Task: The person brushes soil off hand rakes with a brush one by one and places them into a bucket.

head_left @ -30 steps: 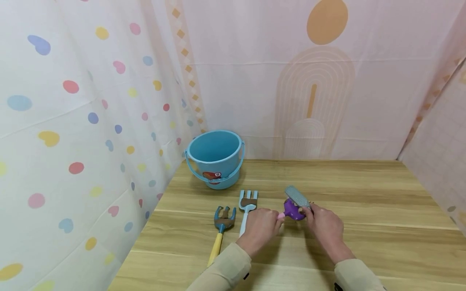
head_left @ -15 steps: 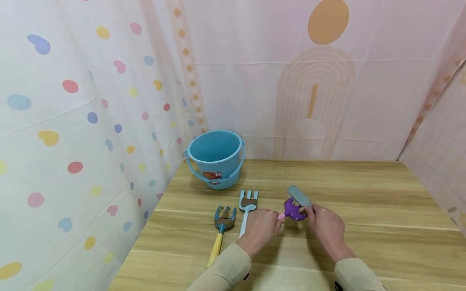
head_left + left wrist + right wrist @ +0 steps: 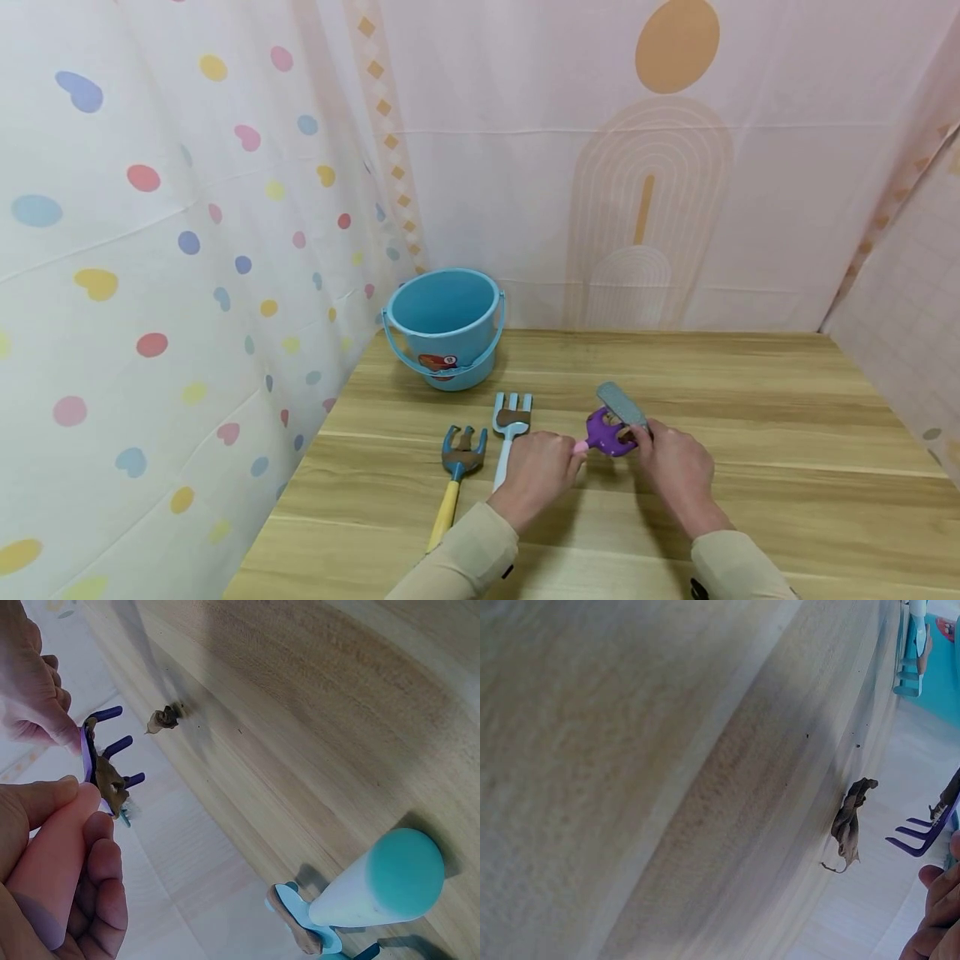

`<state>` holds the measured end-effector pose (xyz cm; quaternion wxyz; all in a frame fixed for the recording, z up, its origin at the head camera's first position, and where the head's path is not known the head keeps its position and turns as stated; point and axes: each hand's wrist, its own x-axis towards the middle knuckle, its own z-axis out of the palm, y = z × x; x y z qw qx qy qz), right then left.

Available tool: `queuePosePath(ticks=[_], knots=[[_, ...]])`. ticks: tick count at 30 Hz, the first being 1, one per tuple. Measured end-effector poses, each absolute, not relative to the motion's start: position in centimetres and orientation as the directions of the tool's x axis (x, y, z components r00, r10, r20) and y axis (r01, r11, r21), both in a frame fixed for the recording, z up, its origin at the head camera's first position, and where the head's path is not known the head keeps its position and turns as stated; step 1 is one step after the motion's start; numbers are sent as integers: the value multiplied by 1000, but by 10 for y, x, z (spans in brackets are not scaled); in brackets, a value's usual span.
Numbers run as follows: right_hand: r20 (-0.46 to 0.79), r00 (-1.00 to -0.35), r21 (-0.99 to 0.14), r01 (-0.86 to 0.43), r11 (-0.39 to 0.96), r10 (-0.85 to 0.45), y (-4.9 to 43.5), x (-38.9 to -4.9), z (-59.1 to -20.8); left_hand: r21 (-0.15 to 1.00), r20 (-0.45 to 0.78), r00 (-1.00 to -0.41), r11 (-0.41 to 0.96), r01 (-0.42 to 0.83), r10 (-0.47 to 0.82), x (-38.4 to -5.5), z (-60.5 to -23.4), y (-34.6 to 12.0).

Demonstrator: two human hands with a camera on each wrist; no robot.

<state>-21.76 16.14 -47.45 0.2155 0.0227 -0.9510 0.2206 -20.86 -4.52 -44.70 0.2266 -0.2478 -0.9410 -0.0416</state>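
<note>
My left hand (image 3: 534,468) grips the pink handle (image 3: 58,866) of a small purple hand rake (image 3: 606,435), its fingers wrapped round it in the left wrist view. Brown, dirt-like matter (image 3: 109,784) clings among the rake's prongs. A grey, flat-backed brush (image 3: 624,405) lies across the far side of the rake head, its near end held in my right hand (image 3: 678,468). Pale bristles show faintly in the right wrist view. Below the rake, a curled dry leaf (image 3: 847,823) rests on the wooden table (image 3: 787,433).
Left of my hands lie a light blue fork (image 3: 512,421) with a brown patch and a dark blue rake (image 3: 462,457) with a yellow handle. A blue bucket (image 3: 450,350) stands behind them, near the curtain (image 3: 510,192). Small dark crumbs dot the tabletop.
The brush and my right hand have shifted slightly to the right and nearer. The rake head has moved a little to the right, while my left hand stays almost still.
</note>
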Motion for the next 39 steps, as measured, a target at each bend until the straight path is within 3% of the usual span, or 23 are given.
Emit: queuePosePath(ticks=[24, 33, 39], knots=[[320, -942, -474, -66, 878, 102, 176, -218, -472, 1, 429, -784, 867, 498, 449, -208, -449, -43], [353, -919, -505, -29, 863, 176, 186, -217, -468, 3, 426, -794, 877, 481, 434, -211, -448, -45], [374, -924, -500, -136, 855, 72, 176, -216, -459, -7, 434, -787, 875, 484, 439, -213, -447, -48]])
